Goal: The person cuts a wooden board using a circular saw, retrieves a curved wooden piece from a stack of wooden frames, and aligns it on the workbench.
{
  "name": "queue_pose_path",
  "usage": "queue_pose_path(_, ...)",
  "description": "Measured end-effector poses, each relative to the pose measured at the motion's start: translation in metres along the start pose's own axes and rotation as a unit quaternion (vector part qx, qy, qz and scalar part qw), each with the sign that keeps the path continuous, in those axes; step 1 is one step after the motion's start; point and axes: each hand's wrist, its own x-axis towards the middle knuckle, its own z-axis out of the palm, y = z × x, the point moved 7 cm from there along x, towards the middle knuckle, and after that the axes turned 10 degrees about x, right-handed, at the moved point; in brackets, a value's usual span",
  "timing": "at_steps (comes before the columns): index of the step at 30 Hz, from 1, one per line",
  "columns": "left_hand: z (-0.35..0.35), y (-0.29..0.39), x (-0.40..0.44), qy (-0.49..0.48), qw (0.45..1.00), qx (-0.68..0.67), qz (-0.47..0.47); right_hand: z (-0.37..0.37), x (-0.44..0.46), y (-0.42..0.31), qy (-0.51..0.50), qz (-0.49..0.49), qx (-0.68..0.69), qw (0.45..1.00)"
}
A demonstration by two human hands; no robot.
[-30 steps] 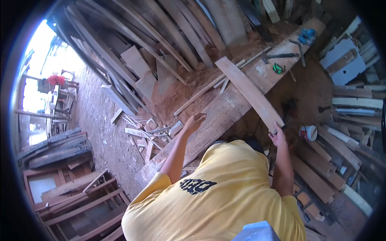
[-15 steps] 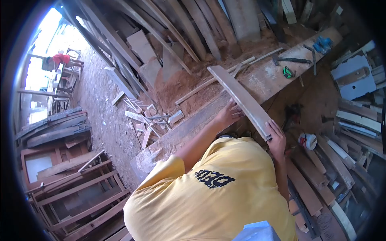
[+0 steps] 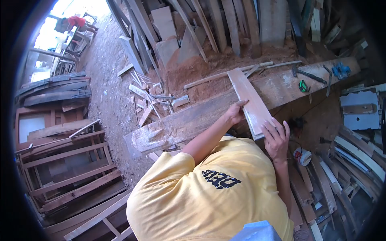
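Note:
A flat wooden board (image 3: 254, 103) is held in front of my chest, its broad face turned up and its far end over the workbench plank. My left hand (image 3: 236, 112) grips the board's left edge, thumb on top and the other fingers hidden beneath. At the near right corner, my right hand (image 3: 276, 140) holds the board, its fingers lying across the top face and slightly apart. Beyond it, on the dusty workbench plank (image 3: 189, 114), are a hammer (image 3: 309, 75) and a green tape measure (image 3: 303, 86).
Sawdust and leaning boards (image 3: 277, 24) line the far side. Wood scraps (image 3: 146, 100) lie left of the bench. Wooden frames (image 3: 68, 168) are stacked at lower left. On the right are a white tub (image 3: 302, 156) and piled timber (image 3: 358, 152). A person in red (image 3: 76, 21) is far off.
The board has tilted so more of its broad face shows. My left thumb has come over its edge, and my right fingers lie further across it. The camera view has turned.

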Motion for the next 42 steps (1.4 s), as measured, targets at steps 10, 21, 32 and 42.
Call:
queue_pose_path(10,-0.004,0.041,-0.065,-0.100,0.982,-0.149,0.052,-0.036,0.082,-0.088,-0.075,-0.207,0.100,0.970)
queue_pose_path(21,-0.053,0.085,-0.110,0.072,0.975,-0.120,0.172,-0.040,0.094,-0.083,-0.060,-0.236,0.152,0.958)
queue_pose_path(32,-0.174,0.145,-0.133,0.329,0.905,-0.054,0.264,0.036,-0.024,0.073,-0.084,0.103,0.192,0.972)
queue_pose_path(42,-0.355,0.314,-0.199,0.336,0.860,0.022,0.384,0.085,-0.148,0.145,-0.120,0.350,0.233,0.899)
